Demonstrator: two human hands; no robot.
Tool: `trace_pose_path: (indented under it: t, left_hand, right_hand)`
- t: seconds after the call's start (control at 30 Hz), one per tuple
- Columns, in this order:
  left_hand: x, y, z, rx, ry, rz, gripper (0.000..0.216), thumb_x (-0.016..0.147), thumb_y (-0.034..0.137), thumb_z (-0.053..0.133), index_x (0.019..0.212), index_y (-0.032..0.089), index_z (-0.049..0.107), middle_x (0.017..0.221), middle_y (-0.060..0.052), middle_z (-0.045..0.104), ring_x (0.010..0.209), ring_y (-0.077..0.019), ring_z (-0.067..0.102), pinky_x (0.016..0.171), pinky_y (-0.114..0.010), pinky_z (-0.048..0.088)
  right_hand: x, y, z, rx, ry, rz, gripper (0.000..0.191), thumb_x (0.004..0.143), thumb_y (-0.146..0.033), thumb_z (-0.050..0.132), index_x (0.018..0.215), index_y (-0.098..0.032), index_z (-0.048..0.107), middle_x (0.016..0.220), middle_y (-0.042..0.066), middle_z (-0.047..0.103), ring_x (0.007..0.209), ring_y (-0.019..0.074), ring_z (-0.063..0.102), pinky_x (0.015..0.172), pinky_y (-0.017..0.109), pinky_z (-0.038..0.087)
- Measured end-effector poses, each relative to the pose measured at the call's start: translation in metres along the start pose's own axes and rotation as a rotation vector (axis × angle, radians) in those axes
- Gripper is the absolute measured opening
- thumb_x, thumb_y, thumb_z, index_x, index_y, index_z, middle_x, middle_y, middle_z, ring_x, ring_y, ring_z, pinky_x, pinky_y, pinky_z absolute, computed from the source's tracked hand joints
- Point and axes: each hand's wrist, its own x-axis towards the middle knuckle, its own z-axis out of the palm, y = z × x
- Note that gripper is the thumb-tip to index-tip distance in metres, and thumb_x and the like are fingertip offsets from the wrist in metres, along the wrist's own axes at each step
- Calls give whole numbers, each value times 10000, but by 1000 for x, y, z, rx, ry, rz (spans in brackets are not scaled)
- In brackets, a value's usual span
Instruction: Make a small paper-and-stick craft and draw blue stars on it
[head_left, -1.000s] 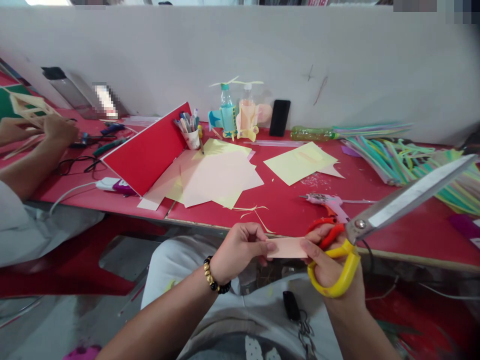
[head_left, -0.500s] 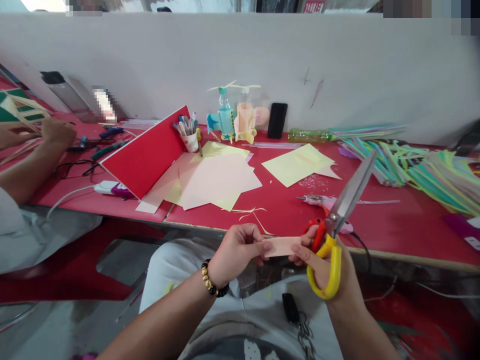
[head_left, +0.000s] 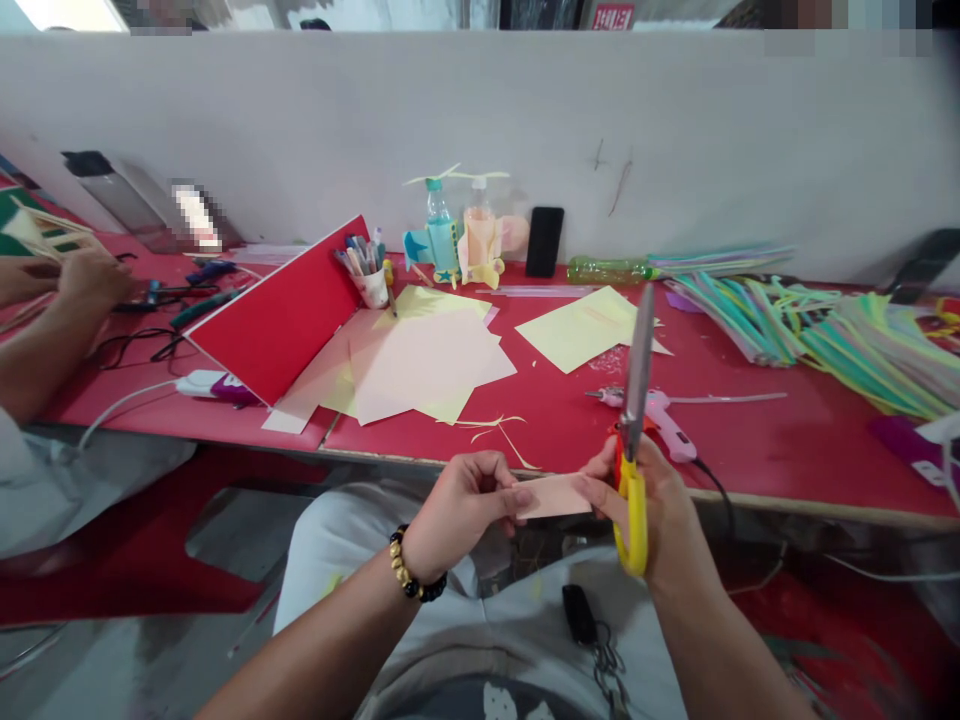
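A small pale pink strip of paper (head_left: 553, 496) is stretched between my two hands, just in front of the table's near edge. My left hand (head_left: 476, 500) pinches its left end between thumb and fingers. At the other end, my right hand (head_left: 649, 500) grips the paper with thumb and fingertips. Scissors (head_left: 634, 470) with yellow and red handles also hang in my right hand, blades pointing up and away. On the table beyond lie overlapping pink and yellow paper sheets (head_left: 420, 360) and thin yellow paper offcuts (head_left: 499, 428).
A pink glue gun (head_left: 664, 420) lies behind my right hand. Two decorated bottle models (head_left: 461, 235), a phone (head_left: 544, 242) and a pen cup (head_left: 373, 285) stand at the back. Colourful strips (head_left: 765, 320) cover the right. A co-worker's hands (head_left: 82, 280) hold sticks at the left.
The scissors in my right hand have swung leftward and now stand nearly upright, edge-on. The right hand has turned with them, and both hands still hold the paper strip.
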Motion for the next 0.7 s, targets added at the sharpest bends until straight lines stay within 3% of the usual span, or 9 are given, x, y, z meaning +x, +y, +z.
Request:
trace_pose_path:
  t: [0.17,0.33,0.53,0.6,0.7]
  left_hand:
    - [0,3,-6,37,-78,-1,306,693,320,748,676,139,502,577,9,597,493,-74,546,494,-181,433]
    - [7,17,-6,233,-249,48,291,714,329,730,911,153,609,789,-41,646,688,-116,593,576,-192,425]
    - [20,25,0,448,-272,66,227,729,349,696,690,133,637,594,5,545,520,-65,427,448,-173,275]
    - [20,24,0,387,-256,25,240,708,335,715,655,126,609,583,9,538,515,-60,432,453,-169,287]
    - [15,23,0,191,-180,-45,272,682,339,742,649,126,576,586,0,569,503,-68,481,460,-171,330]
  right_hand:
    - [-2,-6,3,-1,-13,19,314,662,-259,772,780,-216,484,623,-53,534,477,82,475,458,212,405]
    - [-1,-8,8,8,-100,38,302,652,-253,769,781,-214,499,625,-55,536,498,88,484,477,206,401]
    - [3,-6,12,60,-177,36,334,635,-220,787,792,-215,491,615,-68,523,522,89,500,508,205,413]
    - [6,-6,10,76,-154,42,338,649,-232,782,805,-219,482,604,-75,517,491,86,497,483,201,405]
    - [8,-7,0,71,-7,14,309,682,-282,760,779,-214,475,602,-66,513,442,80,477,423,195,369]
